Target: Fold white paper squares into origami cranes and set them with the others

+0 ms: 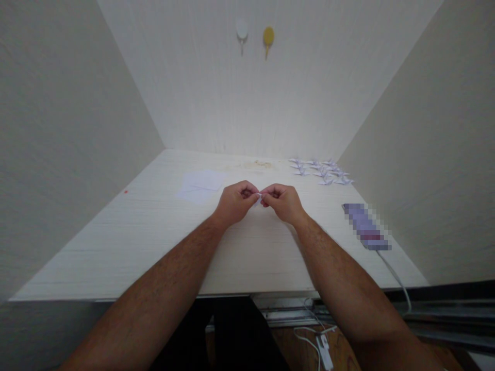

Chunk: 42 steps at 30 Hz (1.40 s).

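Observation:
My left hand (236, 201) and my right hand (282, 201) meet over the middle of the white table (135, 242), fingers curled and pinched. Between the fingertips of both hands sits a small folded piece of pale paper (258, 198), mostly hidden by the fingers. Just beyond my left hand, a few sheets of pale paper (201, 186) lie flat on the table. At the far right stands a group of several small folded paper cranes (320, 171).
A blurred flat device (365, 226) lies at the table's right side, its white cable (394, 275) running over the front edge. Walls close the table in on three sides. Two hooks (255, 36) hang on the back wall. Cables lie on the floor below.

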Tool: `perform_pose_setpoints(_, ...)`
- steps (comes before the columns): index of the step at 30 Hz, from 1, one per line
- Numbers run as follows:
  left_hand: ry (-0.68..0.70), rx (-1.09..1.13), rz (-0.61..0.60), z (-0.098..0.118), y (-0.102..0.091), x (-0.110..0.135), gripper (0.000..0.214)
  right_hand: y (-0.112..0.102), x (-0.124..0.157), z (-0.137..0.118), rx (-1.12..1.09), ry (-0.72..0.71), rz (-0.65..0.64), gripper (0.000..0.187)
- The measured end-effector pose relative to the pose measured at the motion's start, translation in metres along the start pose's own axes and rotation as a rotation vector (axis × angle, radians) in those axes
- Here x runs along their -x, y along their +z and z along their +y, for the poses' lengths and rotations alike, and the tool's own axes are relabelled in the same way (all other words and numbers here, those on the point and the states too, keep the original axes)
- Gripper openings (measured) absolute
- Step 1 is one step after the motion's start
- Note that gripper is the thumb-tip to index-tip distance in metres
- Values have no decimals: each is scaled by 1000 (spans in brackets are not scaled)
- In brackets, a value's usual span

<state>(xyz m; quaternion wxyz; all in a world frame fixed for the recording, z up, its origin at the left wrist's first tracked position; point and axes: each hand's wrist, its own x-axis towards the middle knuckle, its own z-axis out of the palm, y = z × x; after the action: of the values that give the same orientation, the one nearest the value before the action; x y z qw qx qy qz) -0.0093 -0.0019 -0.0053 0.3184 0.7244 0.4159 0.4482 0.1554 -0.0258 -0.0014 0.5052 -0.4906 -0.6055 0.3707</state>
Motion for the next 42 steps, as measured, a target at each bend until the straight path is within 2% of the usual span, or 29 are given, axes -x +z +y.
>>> perform_pose_setpoints(9, -83, 90, -3, -7, 4, -4, 15, 1, -3, -2, -47, 119, 8, 12)
perform_pose_setpoints(20, -187, 75, -20, -1, 5, -3, 10, -2, -3, 3, 141, 102, -40, 10)
perform_pose_setpoints(26, -225, 84, -29, 2, 6, -2, 9, -2, -3, 1, 143, 74, -70, 9)
perform_pose_setpoints(28, -250, 156, -34, 1, 6, -2, 9, -2, -3, 1, 122, 74, -67, 10)
perform_pose_setpoints(34, -327, 572, -119, -5, 4, -5, 16, -3, -4, 4, -72, 86, -29, 17)
perform_pose_setpoints(42, -276, 630, -116, -8, 5, -4, 21, 3, -4, 5, -154, 31, 18, 19)
